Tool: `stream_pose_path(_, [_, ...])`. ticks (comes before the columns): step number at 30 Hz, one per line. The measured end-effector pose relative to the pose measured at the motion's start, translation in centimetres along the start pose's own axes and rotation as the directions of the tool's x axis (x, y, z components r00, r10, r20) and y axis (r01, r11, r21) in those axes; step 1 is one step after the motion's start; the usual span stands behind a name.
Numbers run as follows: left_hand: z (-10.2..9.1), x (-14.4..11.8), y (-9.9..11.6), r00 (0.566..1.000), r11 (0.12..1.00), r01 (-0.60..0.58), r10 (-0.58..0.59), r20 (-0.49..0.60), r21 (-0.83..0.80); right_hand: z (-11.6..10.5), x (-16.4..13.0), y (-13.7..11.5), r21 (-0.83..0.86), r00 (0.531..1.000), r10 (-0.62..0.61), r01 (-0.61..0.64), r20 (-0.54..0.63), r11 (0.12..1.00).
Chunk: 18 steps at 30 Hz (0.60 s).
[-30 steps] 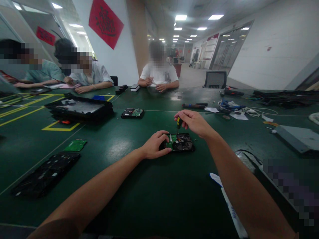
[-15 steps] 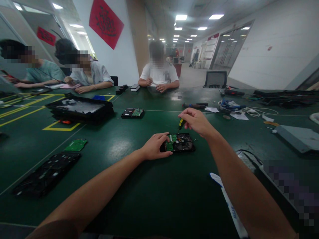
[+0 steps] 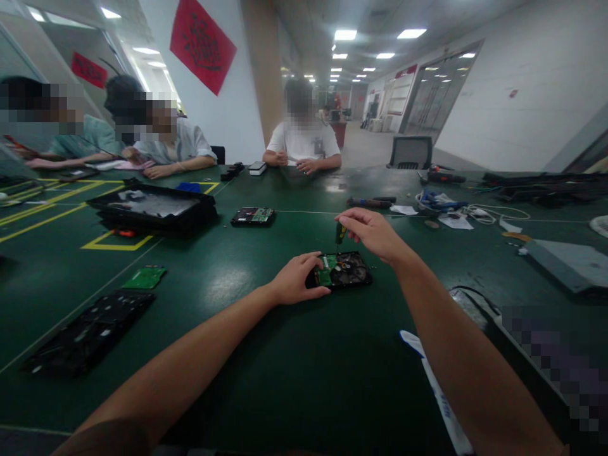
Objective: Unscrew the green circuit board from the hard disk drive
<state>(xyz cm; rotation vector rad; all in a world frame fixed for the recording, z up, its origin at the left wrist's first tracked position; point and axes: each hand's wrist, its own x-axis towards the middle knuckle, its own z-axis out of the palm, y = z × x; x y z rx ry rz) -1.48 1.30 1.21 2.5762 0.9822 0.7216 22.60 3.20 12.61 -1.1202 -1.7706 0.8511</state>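
Note:
A hard drive [image 3: 352,271] lies on the green table with its green circuit board facing up. My left hand [image 3: 299,278] grips its left end, thumb along the near edge and fingers over the far one. Between the fingertips of my right hand [image 3: 368,233] is a small yellow-and-black screwdriver [image 3: 340,233], held nearly upright. Its tip points down at the far edge of the circuit board; whether it sits in a screw is too small to tell. A few tiny screws [image 3: 373,267] lie just right of the drive.
Another hard drive [image 3: 253,216] lies farther back, near a black tray [image 3: 152,206]. At left are a loose green circuit board [image 3: 145,277] and several black drives [image 3: 90,332]. Cables [image 3: 494,212] and a grey metal case [image 3: 570,263] lie at right. Co-workers sit across the table.
The screwdriver has gone from leaning to nearly upright, its handle shifting slightly left with my right fingers. My left hand and the hard drive have barely moved.

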Motion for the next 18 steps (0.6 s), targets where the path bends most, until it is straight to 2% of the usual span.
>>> stream_pose_path(5, [-0.27,-0.01,0.12,1.000,0.999,0.000,0.000,0.005,-0.033,0.04,-0.03,-0.07,-0.008,0.995,0.049,-0.050,-0.092,0.999])
stream_pose_path(11, [-0.25,-0.06,-0.05,1.000,1.000,-0.019,0.018,-0.017,-0.025,0.03,-0.07,-0.06,0.052,0.998,0.027,-0.030,0.053,0.998])
stream_pose_path(18, [-0.18,0.00,0.08,0.998,1.000,-0.012,0.013,-0.062,0.020,0.14,0.20,0.53,0.203,0.993,0.093,-0.106,0.075,0.973])
